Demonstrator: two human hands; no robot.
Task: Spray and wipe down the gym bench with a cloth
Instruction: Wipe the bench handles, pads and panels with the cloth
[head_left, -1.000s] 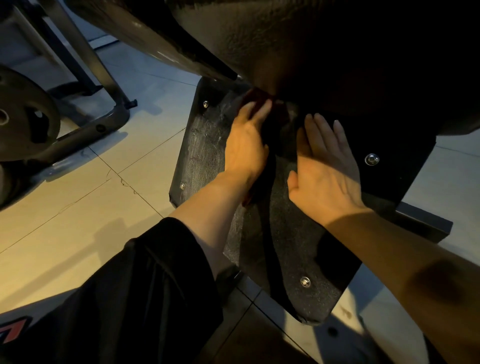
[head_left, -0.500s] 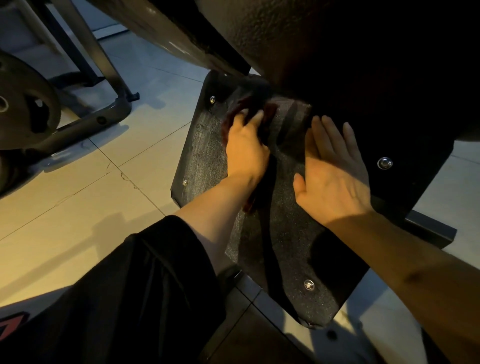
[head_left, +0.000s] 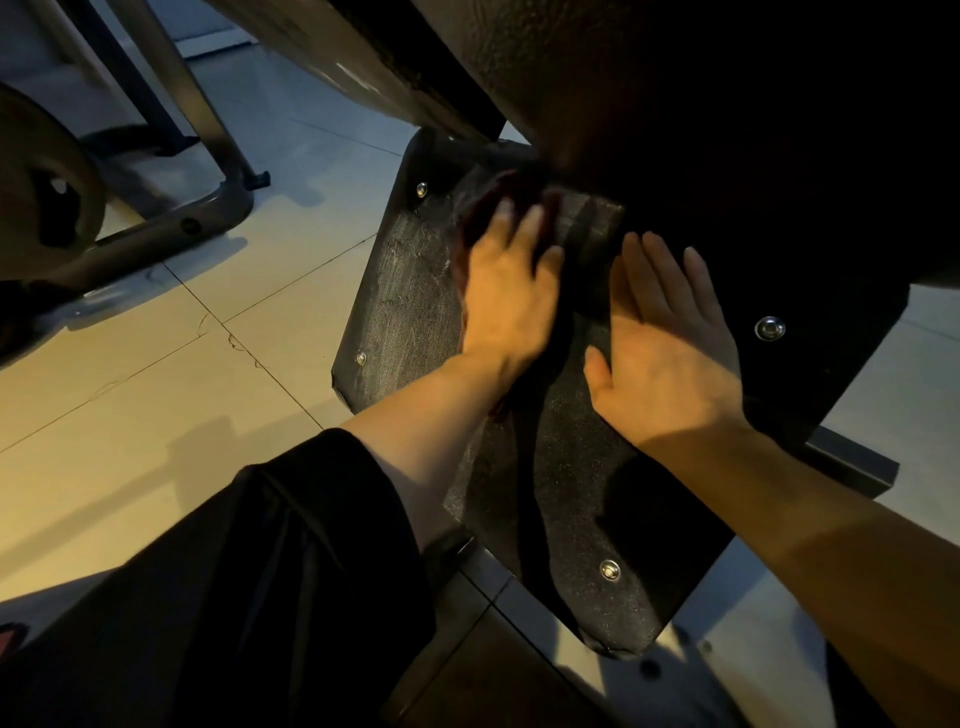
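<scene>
Wiping is the step in hand: the left hand (head_left: 506, 306) lies with fingers straight and slightly spread, pressing a dark red cloth (head_left: 491, 200) flat against the black gritty footplate (head_left: 561, 499) of the gym bench. A flat palm suits this, since it spreads pressure over more of the cloth than a pinch would, and the fingers look blurred, which I read as a quick rubbing stroke. The right hand (head_left: 667, 348) holds nothing; its fingers are straight and close together, laid flat on the plate just beside the left hand, probably to brace the person while leaning in low.

Most of the cloth is hidden beneath the left hand. It shows as a rumpled maroon edge beyond the fingertips, near the plate's far left corner, where the black textured bench pad (head_left: 701, 104) overhangs, and a strip of it trails out below the wrist. It looks soft, thin and limp, with colour hard to judge in the dim light.

The plate tilts above the pale tiled floor (head_left: 156, 395), with silver bolts (head_left: 609, 570) near its corners; its left edge carries pale streaks. No spray bottle is visible, so spraying seems done, at least for this part.
</scene>
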